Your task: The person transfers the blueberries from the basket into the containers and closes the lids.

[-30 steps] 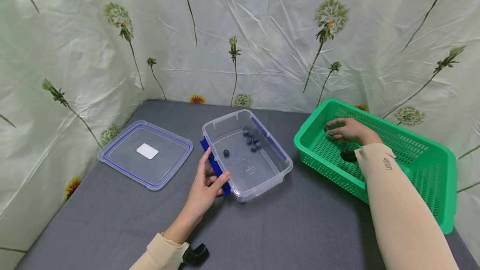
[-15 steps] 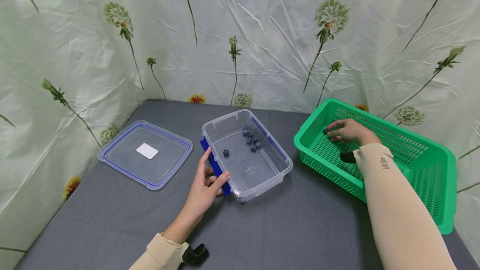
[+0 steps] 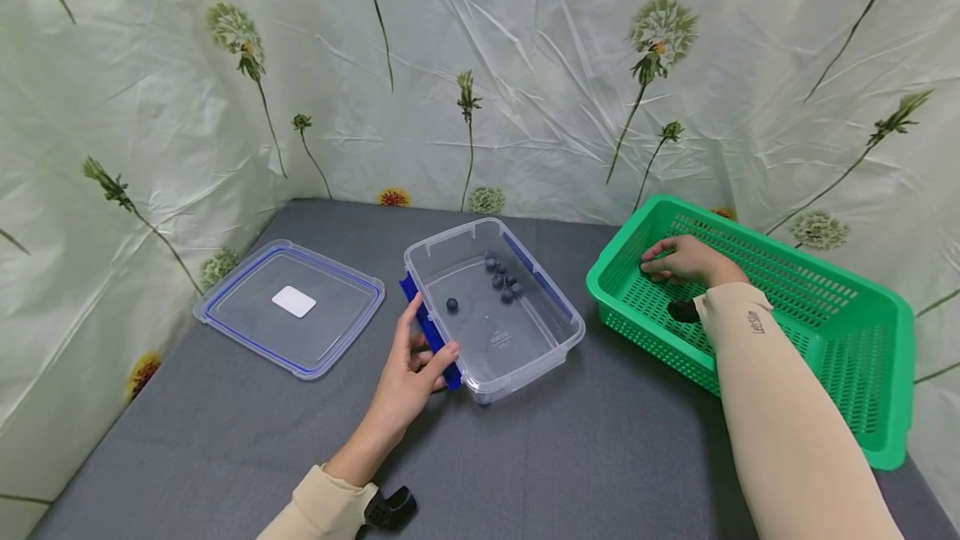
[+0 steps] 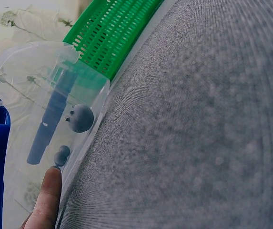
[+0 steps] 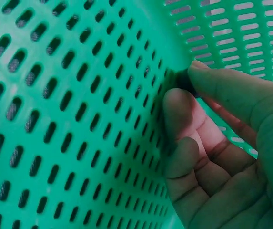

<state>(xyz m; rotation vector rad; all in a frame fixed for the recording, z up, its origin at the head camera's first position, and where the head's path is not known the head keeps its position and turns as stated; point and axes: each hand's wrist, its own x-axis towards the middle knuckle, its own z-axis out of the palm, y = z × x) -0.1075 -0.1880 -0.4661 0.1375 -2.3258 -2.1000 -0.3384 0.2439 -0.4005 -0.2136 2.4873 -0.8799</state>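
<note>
With its rim by the blue side latch [image 3: 431, 332], the clear plastic container [image 3: 525, 377] is held by my left hand [image 3: 405, 373], thumb toward the near corner. Several blueberries [image 3: 499, 281] cluster on its far side, and a lone blueberry [image 3: 452, 305] lies nearer the latch. Inside the green basket [image 3: 896, 357], my right hand [image 3: 693, 262] is low at the left end. The right wrist view shows its thumb and index finger pinching a dark blueberry [image 5: 186, 82], partly hidden, close to the basket's perforated surface. The left wrist view shows one finger [image 4: 48, 198] against the container's wall.
A clear lid [image 3: 247, 307] with a blue seal and white label lies flat on the grey cloth [image 3: 570, 465], left of the container. Behind the table hangs a flower-printed curtain [image 3: 555, 90]. The basket's raised walls surround my right hand.
My right hand has shifted slightly left within the basket, and the blueberry at its fingertips, visible earlier, is now mostly covered in the head view. My left hand and the container stay put.
</note>
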